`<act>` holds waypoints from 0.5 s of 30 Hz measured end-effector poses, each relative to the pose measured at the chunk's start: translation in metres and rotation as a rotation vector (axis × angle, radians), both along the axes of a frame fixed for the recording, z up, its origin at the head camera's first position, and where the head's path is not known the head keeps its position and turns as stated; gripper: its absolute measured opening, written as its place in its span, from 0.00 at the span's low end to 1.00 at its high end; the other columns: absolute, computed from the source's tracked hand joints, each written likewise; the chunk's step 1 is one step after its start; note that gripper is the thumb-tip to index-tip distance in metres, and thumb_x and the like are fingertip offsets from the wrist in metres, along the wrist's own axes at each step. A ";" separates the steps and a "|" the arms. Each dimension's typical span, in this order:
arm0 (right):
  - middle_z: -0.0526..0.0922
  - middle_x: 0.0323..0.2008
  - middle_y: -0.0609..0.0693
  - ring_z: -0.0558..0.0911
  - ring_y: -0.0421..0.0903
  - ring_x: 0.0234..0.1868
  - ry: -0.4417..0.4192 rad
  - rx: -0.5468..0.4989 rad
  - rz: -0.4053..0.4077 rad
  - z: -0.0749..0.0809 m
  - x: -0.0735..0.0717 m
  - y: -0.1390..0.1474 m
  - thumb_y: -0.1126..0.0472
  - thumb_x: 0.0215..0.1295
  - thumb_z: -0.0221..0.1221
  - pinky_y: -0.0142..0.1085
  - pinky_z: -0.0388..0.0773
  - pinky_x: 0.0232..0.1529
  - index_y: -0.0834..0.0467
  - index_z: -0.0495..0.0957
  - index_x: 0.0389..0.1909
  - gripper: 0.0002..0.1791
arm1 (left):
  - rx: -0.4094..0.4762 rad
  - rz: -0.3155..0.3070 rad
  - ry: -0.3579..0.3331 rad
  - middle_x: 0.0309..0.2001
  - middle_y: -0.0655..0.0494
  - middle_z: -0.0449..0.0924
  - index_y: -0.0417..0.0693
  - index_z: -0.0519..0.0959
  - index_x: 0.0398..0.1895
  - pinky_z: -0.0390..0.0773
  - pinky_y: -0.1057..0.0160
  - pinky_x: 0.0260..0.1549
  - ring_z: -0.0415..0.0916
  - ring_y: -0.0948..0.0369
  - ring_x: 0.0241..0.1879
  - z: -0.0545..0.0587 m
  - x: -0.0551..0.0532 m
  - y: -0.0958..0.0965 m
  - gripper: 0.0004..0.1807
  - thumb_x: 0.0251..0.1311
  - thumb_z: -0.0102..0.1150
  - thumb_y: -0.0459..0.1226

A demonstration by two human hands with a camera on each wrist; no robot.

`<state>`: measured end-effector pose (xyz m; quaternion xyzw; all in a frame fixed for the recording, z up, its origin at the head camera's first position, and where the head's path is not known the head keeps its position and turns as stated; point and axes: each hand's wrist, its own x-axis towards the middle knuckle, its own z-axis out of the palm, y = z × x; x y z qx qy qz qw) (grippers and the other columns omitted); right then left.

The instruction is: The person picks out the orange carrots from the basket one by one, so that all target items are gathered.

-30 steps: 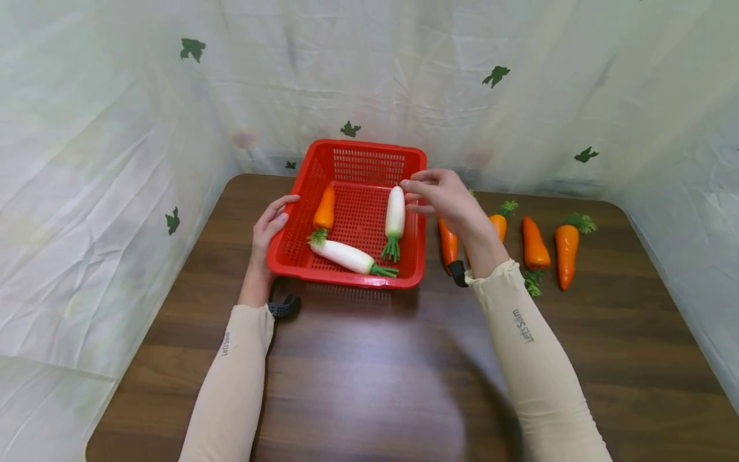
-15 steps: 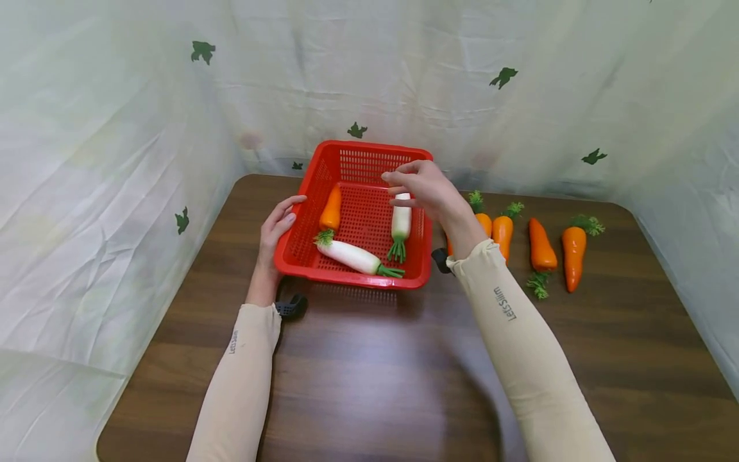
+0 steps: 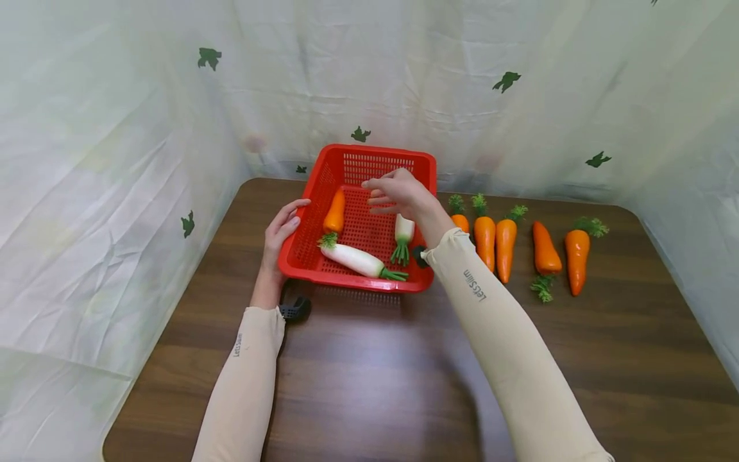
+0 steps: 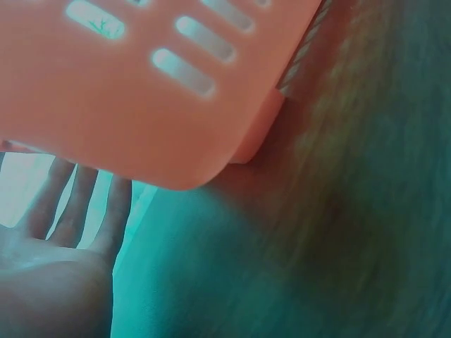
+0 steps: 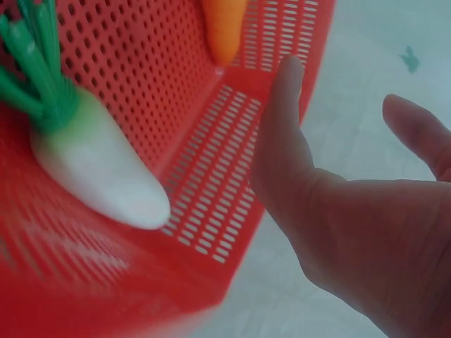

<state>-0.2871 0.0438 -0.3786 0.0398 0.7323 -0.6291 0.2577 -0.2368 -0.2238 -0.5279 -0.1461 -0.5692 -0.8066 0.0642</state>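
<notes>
A red plastic basket [image 3: 357, 281] with slotted walls stands towards the back of the table. One orange carrot [image 3: 335, 215] lies at its left side, and a white radish [image 3: 353, 258] with green stems lies along its front. A second white radish [image 3: 405, 228] is at the right, partly covered by the right hand. My left hand [image 3: 279, 234] touches the basket's left rim, its fingers fairly straight in the left wrist view. Over the basket's inside hovers my right hand [image 3: 401, 194], holding nothing; its thumb and fingers are apart in the right wrist view.
Right of the basket, several carrots lie on the table in a row, among them a tilted carrot [image 3: 545, 250] with its leaves towards the front and an outermost carrot [image 3: 577, 260]. A pale curtain [image 3: 277, 102] hangs behind the brown wooden table [image 3: 369, 378].
The right hand has moved left from the basket's right edge to over its middle. More of the carrots on the table now show. The left hand stays at the rim.
</notes>
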 end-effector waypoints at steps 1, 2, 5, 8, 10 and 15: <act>0.76 0.65 0.62 0.83 0.57 0.61 -0.012 -0.004 -0.004 -0.001 -0.001 -0.002 0.57 0.76 0.63 0.50 0.81 0.64 0.65 0.79 0.62 0.21 | -0.001 0.001 0.001 0.70 0.37 0.69 0.41 0.73 0.71 0.82 0.60 0.60 0.71 0.45 0.63 0.000 0.000 0.000 0.24 0.76 0.46 0.36; 0.76 0.65 0.63 0.83 0.57 0.60 -0.025 -0.010 -0.007 -0.002 -0.002 -0.004 0.57 0.75 0.63 0.50 0.82 0.64 0.65 0.78 0.63 0.22 | -0.001 -0.001 0.001 0.70 0.37 0.69 0.41 0.73 0.71 0.82 0.60 0.60 0.71 0.45 0.63 0.001 0.001 0.000 0.24 0.76 0.45 0.36; 0.73 0.68 0.64 0.82 0.59 0.62 -0.060 -0.046 -0.014 -0.006 -0.005 -0.011 0.57 0.74 0.64 0.51 0.80 0.66 0.64 0.70 0.71 0.29 | 0.006 0.005 0.003 0.69 0.36 0.70 0.40 0.73 0.71 0.82 0.60 0.59 0.72 0.44 0.63 0.002 0.001 0.001 0.24 0.76 0.45 0.35; 0.69 0.72 0.66 0.79 0.61 0.67 -0.095 -0.081 -0.026 -0.009 -0.008 -0.020 0.59 0.73 0.65 0.52 0.78 0.69 0.61 0.55 0.79 0.41 | 0.008 0.004 0.003 0.69 0.37 0.70 0.38 0.72 0.71 0.82 0.61 0.59 0.71 0.44 0.62 0.004 0.002 0.001 0.24 0.76 0.44 0.35; 0.67 0.73 0.68 0.77 0.63 0.70 -0.110 -0.089 -0.034 -0.012 -0.010 -0.025 0.59 0.72 0.65 0.53 0.78 0.68 0.59 0.48 0.82 0.47 | 0.008 0.000 0.003 0.69 0.37 0.70 0.38 0.71 0.72 0.82 0.60 0.59 0.71 0.45 0.63 0.005 0.002 0.002 0.24 0.76 0.44 0.35; 0.66 0.75 0.69 0.74 0.64 0.73 -0.151 -0.088 -0.017 -0.022 -0.011 -0.039 0.59 0.73 0.65 0.54 0.77 0.69 0.57 0.43 0.84 0.49 | 0.000 0.002 -0.003 0.69 0.39 0.71 0.39 0.72 0.72 0.82 0.60 0.60 0.71 0.46 0.63 0.004 0.004 0.000 0.24 0.77 0.43 0.35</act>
